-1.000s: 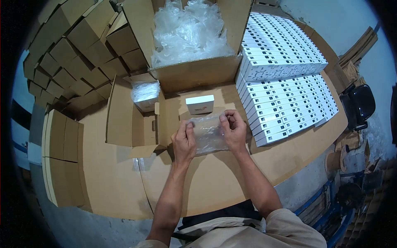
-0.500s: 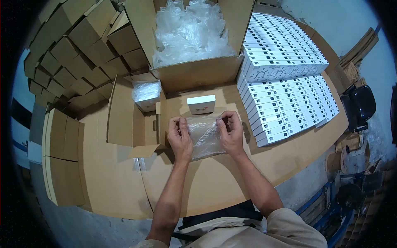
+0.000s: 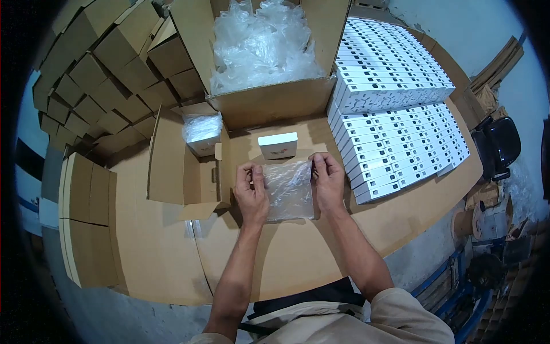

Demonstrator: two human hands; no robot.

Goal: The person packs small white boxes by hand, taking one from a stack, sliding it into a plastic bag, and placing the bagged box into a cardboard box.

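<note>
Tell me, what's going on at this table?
A person holds a flat, clear plastic bag between the left hand and right hand; nothing shows inside it. Just beyond stands a small white box. To the left, an open carton holds something plastic-wrapped. Many white boxes are stacked to the right.
</note>
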